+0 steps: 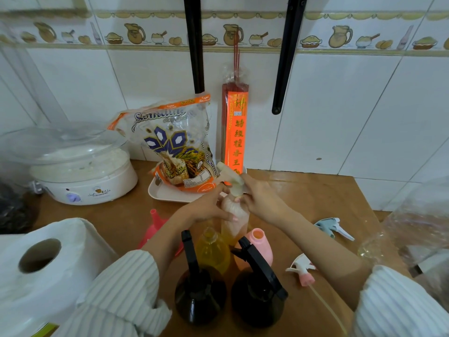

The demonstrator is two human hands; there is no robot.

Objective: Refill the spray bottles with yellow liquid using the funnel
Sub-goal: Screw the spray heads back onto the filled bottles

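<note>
Mid-counter, the left hand [209, 210] grips the frosted plastic bottle [234, 215] while the right hand [260, 195] pinches its cream trigger cap [232, 180]; part-filled, probably slippery, best held around the body.

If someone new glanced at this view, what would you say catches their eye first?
Probably the two hands at centre: the left hand holds a clear spray bottle partly filled with yellow liquid, while the right hand grips its white trigger head. Next, the bright orange incense packet against the tiled wall, and two dark spray bottles in the foreground.
</note>
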